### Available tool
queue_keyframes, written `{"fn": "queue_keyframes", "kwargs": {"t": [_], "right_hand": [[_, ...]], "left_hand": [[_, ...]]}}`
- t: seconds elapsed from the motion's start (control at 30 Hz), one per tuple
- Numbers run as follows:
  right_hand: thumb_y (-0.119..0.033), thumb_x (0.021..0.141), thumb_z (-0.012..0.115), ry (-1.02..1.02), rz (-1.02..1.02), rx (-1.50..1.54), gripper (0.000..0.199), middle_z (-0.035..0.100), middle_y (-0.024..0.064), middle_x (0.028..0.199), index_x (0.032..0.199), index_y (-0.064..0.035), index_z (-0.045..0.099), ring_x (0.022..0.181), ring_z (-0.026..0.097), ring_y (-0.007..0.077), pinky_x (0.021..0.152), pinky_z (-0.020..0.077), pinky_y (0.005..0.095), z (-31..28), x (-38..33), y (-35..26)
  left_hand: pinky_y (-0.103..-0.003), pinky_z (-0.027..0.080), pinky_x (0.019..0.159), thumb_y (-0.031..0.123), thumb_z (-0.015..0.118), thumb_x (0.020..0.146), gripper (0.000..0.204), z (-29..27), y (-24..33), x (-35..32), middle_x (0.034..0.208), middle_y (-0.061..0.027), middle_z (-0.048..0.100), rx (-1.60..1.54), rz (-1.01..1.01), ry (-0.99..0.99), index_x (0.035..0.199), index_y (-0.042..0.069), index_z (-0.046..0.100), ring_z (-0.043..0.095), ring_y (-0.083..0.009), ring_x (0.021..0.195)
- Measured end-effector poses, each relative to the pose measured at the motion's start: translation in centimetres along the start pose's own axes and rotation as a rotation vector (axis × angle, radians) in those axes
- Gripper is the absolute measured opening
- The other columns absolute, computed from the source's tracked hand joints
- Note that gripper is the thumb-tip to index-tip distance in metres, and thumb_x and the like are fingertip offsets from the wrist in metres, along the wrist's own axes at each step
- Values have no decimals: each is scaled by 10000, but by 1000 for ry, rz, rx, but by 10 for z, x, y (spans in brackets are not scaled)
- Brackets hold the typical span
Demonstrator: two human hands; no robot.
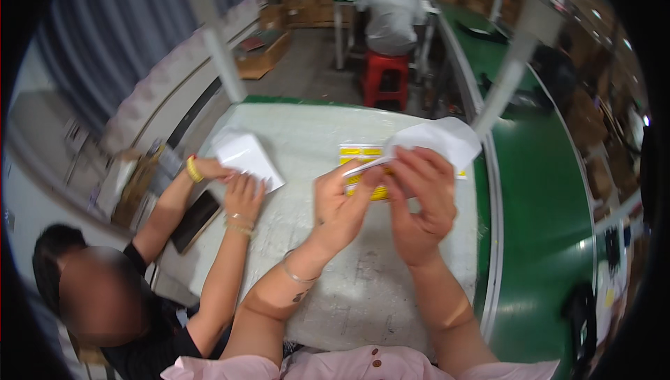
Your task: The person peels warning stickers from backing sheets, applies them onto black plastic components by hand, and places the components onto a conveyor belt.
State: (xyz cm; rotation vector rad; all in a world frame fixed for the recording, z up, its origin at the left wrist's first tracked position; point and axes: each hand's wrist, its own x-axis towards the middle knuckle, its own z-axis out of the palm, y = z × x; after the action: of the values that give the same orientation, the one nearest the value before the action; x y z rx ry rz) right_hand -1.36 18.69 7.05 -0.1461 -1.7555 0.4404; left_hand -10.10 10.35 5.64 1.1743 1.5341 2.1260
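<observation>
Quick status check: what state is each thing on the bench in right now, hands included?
Left hand: closed on the white paper bag, thumb along its edge.
Right hand: gripping the same bag from above.
White paper bag: lifted off the table, held at its mouth.
Yellow-labelled packet: flat on the table, partly hidden.
Co-worker's white bag: flat, pressed by two hands.
Green conveyor belt: bare where visible.

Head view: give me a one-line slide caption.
Both hands, left hand and right hand, hold a white packet over a worktable beside a seated co-worker.
</observation>
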Motion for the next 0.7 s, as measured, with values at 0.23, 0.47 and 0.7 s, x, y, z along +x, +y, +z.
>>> {"fn": "queue_keyframes", "kwargs": {"t": [0.23,0.47,0.7], "right_hand": [[7,804,651,-93,-82,-219,92,618,147,1173,889,-29,653,1093,543,291,948,423,376,-9,-4,24],[-38,878,612,-292,-69,-210,61,563,110,1269,937,-34,626,1199,476,261,956,432,359,11,-14,21],[-30,892,586,-415,-174,-218,69,530,105,1300,955,-47,607,1210,473,271,1004,394,381,2,-10,26]], "left_hand": [[-229,444,676,249,591,885,183,16,-26,29,891,18,596,-739,-360,-160,977,90,589,566,-58,831],[-306,513,629,125,569,841,117,-15,-49,41,817,-81,627,-1106,-588,-57,896,24,587,631,-167,716],[-300,542,629,55,616,790,123,-36,-54,49,808,-129,663,-899,-555,-284,882,-25,633,665,-208,677]]}}
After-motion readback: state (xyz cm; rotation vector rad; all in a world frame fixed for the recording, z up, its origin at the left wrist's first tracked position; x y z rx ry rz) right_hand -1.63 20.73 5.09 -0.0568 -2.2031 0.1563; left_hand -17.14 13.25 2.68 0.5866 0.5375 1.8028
